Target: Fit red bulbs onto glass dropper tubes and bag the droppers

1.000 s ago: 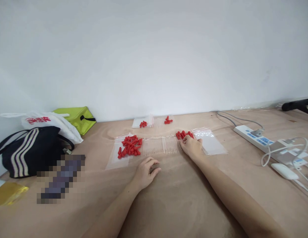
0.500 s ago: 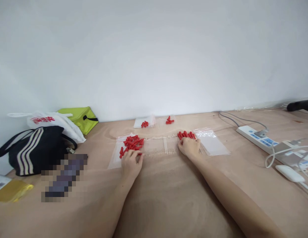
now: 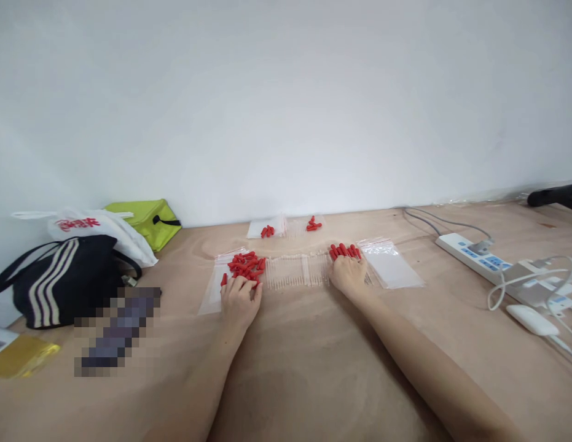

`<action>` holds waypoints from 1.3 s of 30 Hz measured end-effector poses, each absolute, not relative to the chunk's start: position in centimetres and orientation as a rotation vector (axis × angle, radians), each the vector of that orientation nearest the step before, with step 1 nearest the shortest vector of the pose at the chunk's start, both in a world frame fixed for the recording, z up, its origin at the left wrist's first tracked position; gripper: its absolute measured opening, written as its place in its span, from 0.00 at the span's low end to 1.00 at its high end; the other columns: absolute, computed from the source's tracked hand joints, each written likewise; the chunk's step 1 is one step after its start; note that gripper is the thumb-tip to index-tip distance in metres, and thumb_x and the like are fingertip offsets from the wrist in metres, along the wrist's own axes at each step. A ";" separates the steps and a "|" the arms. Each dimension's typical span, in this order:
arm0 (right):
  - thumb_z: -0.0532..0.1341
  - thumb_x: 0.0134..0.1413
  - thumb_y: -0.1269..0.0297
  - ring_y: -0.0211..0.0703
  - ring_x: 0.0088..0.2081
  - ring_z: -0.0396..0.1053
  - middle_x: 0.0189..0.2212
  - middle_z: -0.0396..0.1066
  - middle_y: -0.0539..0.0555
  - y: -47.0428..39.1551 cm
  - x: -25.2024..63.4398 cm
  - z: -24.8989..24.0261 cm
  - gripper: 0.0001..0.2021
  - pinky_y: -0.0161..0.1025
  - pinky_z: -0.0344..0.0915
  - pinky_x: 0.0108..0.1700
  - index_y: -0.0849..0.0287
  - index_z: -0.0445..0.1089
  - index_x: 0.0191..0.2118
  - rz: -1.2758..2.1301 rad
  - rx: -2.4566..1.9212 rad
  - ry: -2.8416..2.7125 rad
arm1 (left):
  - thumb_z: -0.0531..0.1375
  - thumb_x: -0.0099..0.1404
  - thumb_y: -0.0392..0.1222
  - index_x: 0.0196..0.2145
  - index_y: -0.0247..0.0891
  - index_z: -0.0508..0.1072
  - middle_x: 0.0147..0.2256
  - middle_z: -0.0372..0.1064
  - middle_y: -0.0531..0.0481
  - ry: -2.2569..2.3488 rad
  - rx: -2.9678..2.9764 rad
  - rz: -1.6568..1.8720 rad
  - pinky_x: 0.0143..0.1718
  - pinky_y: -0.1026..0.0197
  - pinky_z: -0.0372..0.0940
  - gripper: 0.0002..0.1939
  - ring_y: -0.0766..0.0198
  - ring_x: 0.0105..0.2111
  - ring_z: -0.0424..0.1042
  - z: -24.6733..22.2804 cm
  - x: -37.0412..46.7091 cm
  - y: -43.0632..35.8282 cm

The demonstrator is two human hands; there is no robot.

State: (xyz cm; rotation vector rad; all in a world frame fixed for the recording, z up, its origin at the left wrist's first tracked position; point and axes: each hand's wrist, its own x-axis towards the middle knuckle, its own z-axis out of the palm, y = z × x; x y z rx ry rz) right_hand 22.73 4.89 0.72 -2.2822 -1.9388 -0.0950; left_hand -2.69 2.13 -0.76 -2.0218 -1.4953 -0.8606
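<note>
My left hand (image 3: 240,301) is at the near edge of the big red pile (image 3: 245,265), left of the clear sticks (image 3: 286,272) mid-worktop (image 3: 295,362). My right hand (image 3: 349,275) is by the red row (image 3: 344,250), at the sticks' right end. I can't tell if either grip is open or closed. An empty-looking bag (image 3: 391,265) lies right of it.

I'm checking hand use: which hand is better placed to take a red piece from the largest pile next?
Probably the left hand: its fingers are at the largest pile, while the right hand is beyond the pale sticks, by other red pieces.
</note>
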 end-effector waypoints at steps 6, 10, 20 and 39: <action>0.45 0.56 0.66 0.50 0.33 0.66 0.28 0.70 0.62 1.4 24.9 -0.1 0.14 0.44 0.50 0.38 0.65 0.66 0.32 -0.285 -1.985 -2.007 | 0.57 0.57 0.41 0.26 0.37 0.73 0.23 0.64 0.50 -1.386 -2.148 -1.175 0.32 0.59 0.59 0.07 0.62 0.26 0.64 0.4 -0.6 -0.3; 0.47 0.57 0.65 0.46 0.32 0.63 0.27 0.69 0.56 -0.8 26.1 -1.3 0.12 0.41 0.49 0.37 0.61 0.64 0.29 -0.280 -1.689 -2.139 | 0.57 0.57 0.38 0.29 0.38 0.73 0.24 0.63 0.51 -1.280 -2.573 -1.271 0.29 0.63 0.61 0.05 0.66 0.25 0.64 0.1 0.6 -1.3; 0.55 0.53 0.62 0.42 0.35 0.61 0.29 0.68 0.52 -1.8 25.2 -0.8 0.06 0.39 0.48 0.37 0.58 0.65 0.30 0.146 -1.405 -2.323 | 0.59 0.52 0.38 0.37 0.39 0.69 0.33 0.66 0.49 -1.598 -2.849 -1.037 0.36 0.59 0.64 0.12 0.61 0.33 0.68 0.1 1.3 -1.8; 0.50 0.57 0.63 0.36 0.28 0.65 0.26 0.69 0.49 -1.8 22.8 -1.1 0.08 0.38 0.50 0.36 0.59 0.61 0.30 0.557 -1.308 -2.141 | 0.52 0.62 0.40 0.31 0.37 0.66 0.26 0.69 0.52 -1.722 -3.027 -1.338 0.28 0.64 0.61 0.06 0.65 0.27 0.68 -0.7 2.8 -1.6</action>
